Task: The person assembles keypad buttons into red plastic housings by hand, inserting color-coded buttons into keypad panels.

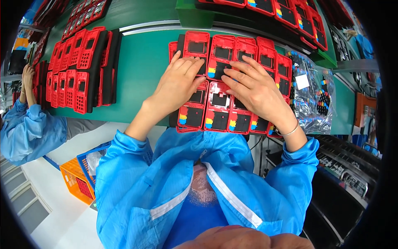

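Note:
Red plastic device housings with dark screen windows lie in two rows before me. Several hold black inserts with blue, yellow and red keys along one side. My left hand rests over the left end of the rows, fingers stretched and thumb apart; it covers part of the housings under it. Over the middle of the rows my right hand lies with its fingers spread, their tips on or just above the housings. Nothing shows gripped in either hand; what lies beneath the palms is hidden.
Clear plastic bags with small black and coloured parts lie right of the rows. Stacked red housings on black trays stand at the left. More housings sit on a green raised shelf. A co-worker's hands show far left.

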Tool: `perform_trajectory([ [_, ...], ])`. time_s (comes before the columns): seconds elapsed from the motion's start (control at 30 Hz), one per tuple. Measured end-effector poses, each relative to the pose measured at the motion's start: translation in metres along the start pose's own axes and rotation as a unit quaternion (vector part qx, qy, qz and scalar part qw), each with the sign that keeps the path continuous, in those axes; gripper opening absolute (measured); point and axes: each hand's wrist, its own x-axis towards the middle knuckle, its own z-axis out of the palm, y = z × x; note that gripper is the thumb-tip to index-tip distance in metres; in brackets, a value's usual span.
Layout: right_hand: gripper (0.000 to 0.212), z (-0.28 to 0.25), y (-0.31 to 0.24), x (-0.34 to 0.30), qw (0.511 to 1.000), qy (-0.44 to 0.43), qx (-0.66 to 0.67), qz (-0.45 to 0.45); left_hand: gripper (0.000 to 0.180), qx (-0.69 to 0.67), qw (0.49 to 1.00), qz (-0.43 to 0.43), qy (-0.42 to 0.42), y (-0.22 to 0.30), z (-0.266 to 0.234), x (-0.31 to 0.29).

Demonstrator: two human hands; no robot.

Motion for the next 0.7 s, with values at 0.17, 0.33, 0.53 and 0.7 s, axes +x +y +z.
perform_trajectory([
  [0.17, 0.035, 0.001, -0.002, -0.007, 1.0, 0.001, 0.006, 0.007, 0.041, 0.025, 1.0, 0.016, -0.01, 0.003, -0.004, 0.003],
  [0.33, 0.034, -0.001, -0.003, -0.017, 1.0, -0.003, -0.002, 0.013, 0.037, 0.046, 0.998, 0.017, -0.029, 0.006, -0.005, 0.004],
  [0.53, 0.04, -0.002, -0.009, -0.03, 0.999, -0.014, 0.023, 0.031, 0.041, 0.035, 0.998, 0.05, -0.003, -0.003, 0.001, 0.011],
  [0.7, 0.037, -0.004, -0.017, -0.035, 0.999, -0.022, 0.027, 0.034, 0.044, 0.096, 0.994, 0.042, -0.035, 0.003, 0.002, 0.007],
])
